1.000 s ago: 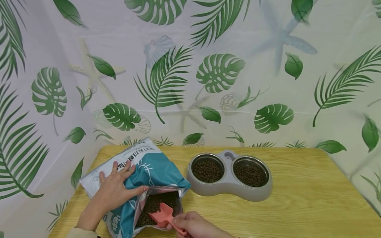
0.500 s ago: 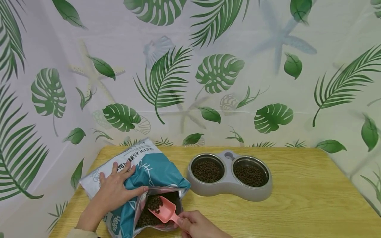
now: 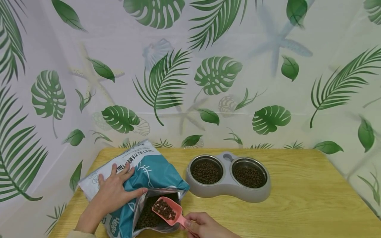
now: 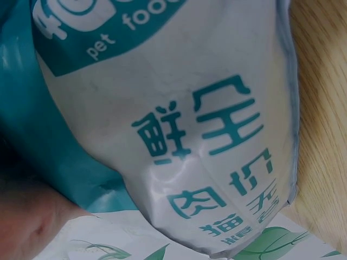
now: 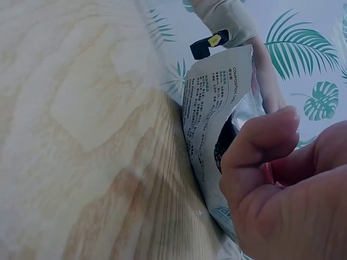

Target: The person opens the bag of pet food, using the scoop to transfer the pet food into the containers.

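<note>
A teal and white pet food bag (image 3: 157, 170) lies on the table, its mouth facing the near side with brown kibble (image 3: 146, 215) inside. My left hand (image 3: 114, 191) rests spread on top of the bag, thumb along the edge of the opening. With my right hand (image 3: 205, 226) I grip the handle of a pink scoop (image 3: 176, 219), which is loaded with kibble and held over the bag's mouth. In the right wrist view the curled fingers of the right hand (image 5: 282, 189) hide most of the scoop, and the bag (image 5: 217, 108) stands behind them.
A grey double feeder (image 3: 229, 190) with two metal bowls stands right of the bag. Both the left bowl (image 3: 206, 169) and the right bowl (image 3: 249, 172) contain kibble. The wooden table (image 3: 312, 198) ends at a leaf-patterned wall covering (image 3: 178, 132).
The scoop has come up out of the kibble, levelled off and shifted slightly right, now carrying a heap of kibble. My left hand has stayed on the bag.
</note>
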The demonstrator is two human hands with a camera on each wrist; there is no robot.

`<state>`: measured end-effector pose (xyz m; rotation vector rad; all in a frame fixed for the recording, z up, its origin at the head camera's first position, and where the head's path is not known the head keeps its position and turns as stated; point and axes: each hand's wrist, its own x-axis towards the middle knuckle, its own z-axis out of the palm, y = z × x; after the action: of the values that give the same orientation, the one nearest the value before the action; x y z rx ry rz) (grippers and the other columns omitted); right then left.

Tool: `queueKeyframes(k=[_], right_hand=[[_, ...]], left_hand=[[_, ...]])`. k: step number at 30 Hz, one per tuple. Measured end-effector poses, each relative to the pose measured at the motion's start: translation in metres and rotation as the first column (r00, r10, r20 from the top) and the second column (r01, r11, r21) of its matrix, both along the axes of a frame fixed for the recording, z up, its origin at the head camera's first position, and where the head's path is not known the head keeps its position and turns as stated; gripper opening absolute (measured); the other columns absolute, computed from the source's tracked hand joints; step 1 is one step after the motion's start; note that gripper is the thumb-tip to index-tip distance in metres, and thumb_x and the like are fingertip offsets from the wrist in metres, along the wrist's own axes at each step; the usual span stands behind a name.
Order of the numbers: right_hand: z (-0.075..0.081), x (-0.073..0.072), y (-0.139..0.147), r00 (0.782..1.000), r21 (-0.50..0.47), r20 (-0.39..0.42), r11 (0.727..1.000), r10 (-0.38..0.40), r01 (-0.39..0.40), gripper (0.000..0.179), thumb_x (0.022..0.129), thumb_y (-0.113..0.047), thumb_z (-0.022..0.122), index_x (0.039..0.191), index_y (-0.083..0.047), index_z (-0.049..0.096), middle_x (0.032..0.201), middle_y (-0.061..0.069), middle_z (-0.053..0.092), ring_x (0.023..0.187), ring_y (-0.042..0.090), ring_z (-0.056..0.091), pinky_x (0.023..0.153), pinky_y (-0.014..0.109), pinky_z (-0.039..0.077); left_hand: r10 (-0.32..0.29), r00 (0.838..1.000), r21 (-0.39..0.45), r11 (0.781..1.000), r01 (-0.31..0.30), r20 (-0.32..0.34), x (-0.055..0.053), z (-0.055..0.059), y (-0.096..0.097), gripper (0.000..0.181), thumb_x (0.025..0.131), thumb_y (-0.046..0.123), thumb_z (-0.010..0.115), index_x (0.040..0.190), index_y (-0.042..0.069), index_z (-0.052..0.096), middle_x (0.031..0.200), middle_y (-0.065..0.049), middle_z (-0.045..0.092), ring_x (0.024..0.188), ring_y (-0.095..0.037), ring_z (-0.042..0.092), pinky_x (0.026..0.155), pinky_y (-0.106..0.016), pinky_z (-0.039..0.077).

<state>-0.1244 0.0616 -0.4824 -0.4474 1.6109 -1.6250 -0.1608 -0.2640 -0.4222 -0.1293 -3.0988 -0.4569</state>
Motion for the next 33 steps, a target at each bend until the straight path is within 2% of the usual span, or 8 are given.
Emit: queueKeyframes(k=[2, 6, 9, 17, 21, 25, 29, 33], right_hand=[[0.0, 0.0, 0.002, 1.0, -0.01, 0.006, 1.0, 0.011, -0.011, 0.032, 0.11, -0.017, 0.044, 0.115, 0.011, 0.06, 0.069, -0.006, 0.052, 0.055, 0.002, 0.04, 0.056, 0.019, 0.036], [0.003, 0.002, 0.003, 1.0, -0.039, 0.006, 0.999, 0.003, -0.003, 0.037, 0.11, -0.015, 0.044, 0.117, 0.021, 0.054, 0.07, -0.005, 0.052, 0.056, 0.003, 0.04, 0.056, 0.019, 0.035], [0.008, 0.002, 0.003, 1.0, -0.069, 0.002, 0.998, 0.002, -0.002, 0.04, 0.11, -0.015, 0.044, 0.12, 0.023, 0.05, 0.071, -0.005, 0.053, 0.056, 0.004, 0.038, 0.054, 0.018, 0.034], [0.023, 0.002, 0.012, 0.998, -0.114, 0.057, 0.993, -0.001, 0.007, 0.036, 0.11, -0.025, 0.046, 0.121, 0.007, 0.059, 0.076, -0.004, 0.058, 0.055, 0.007, 0.039, 0.052, 0.019, 0.035], [0.029, -0.001, 0.025, 1.0, -0.114, -0.005, 0.993, -0.02, 0.019, 0.037, 0.11, -0.027, 0.046, 0.119, 0.008, 0.058, 0.075, -0.004, 0.056, 0.055, 0.005, 0.041, 0.05, 0.02, 0.036], [0.036, -0.008, 0.049, 0.993, -0.038, -0.077, 0.996, -0.086, 0.083, 0.038, 0.11, -0.029, 0.046, 0.119, 0.006, 0.057, 0.074, -0.003, 0.054, 0.049, 0.005, 0.037, 0.046, 0.022, 0.034], [0.043, -0.018, 0.079, 0.966, 0.054, -0.163, 0.976, -0.199, 0.21, 0.038, 0.111, -0.029, 0.044, 0.123, 0.004, 0.058, 0.073, -0.001, 0.051, 0.046, 0.006, 0.032, 0.043, 0.023, 0.032], [0.048, -0.026, 0.109, 0.908, 0.14, -0.278, 0.922, -0.312, 0.36, 0.039, 0.112, -0.023, 0.04, 0.132, 0.008, 0.054, 0.072, 0.0, 0.048, 0.045, 0.005, 0.029, 0.042, 0.021, 0.03]], left_hand=[[0.0, 1.0, -0.002, 1.0, 0.0, 0.001, 0.0, 0.0, 0.0, 0.101, 0.082, 0.081, 0.061, 0.152, 0.01, 0.051, 0.162, -0.018, 0.04, 0.15, -0.062, 0.018, 0.101, -0.092, 0.012], [-0.001, 1.0, -0.006, 1.0, 0.001, 0.001, -0.001, -0.001, 0.0, 0.101, 0.082, 0.081, 0.061, 0.152, 0.01, 0.051, 0.162, -0.019, 0.04, 0.149, -0.062, 0.018, 0.101, -0.092, 0.011], [0.001, 1.0, -0.011, 1.0, -0.001, 0.0, -0.001, -0.001, -0.001, 0.101, 0.082, 0.081, 0.061, 0.152, 0.01, 0.05, 0.162, -0.019, 0.04, 0.149, -0.062, 0.018, 0.101, -0.092, 0.011], [0.003, 1.0, -0.011, 1.0, -0.003, 0.004, 0.0, -0.001, 0.0, 0.101, 0.081, 0.081, 0.062, 0.153, 0.01, 0.05, 0.162, -0.019, 0.04, 0.149, -0.062, 0.018, 0.102, -0.092, 0.011], [0.006, 1.0, -0.009, 1.0, -0.006, 0.013, 0.0, -0.001, 0.0, 0.101, 0.081, 0.081, 0.062, 0.153, 0.01, 0.05, 0.161, -0.019, 0.041, 0.149, -0.062, 0.018, 0.102, -0.092, 0.011], [0.005, 1.0, -0.004, 1.0, -0.005, 0.012, -0.001, -0.001, 0.001, 0.101, 0.081, 0.081, 0.062, 0.153, 0.01, 0.05, 0.162, -0.018, 0.04, 0.149, -0.062, 0.018, 0.102, -0.092, 0.011], [0.002, 1.0, 0.001, 1.0, -0.002, 0.011, 0.0, 0.0, 0.001, 0.102, 0.081, 0.081, 0.062, 0.153, 0.01, 0.05, 0.162, -0.018, 0.04, 0.149, -0.062, 0.018, 0.101, -0.092, 0.011], [0.002, 1.0, -0.001, 1.0, -0.002, 0.001, 0.0, 0.0, 0.001, 0.101, 0.081, 0.081, 0.062, 0.153, 0.01, 0.05, 0.161, -0.019, 0.041, 0.149, -0.062, 0.019, 0.101, -0.092, 0.011]])
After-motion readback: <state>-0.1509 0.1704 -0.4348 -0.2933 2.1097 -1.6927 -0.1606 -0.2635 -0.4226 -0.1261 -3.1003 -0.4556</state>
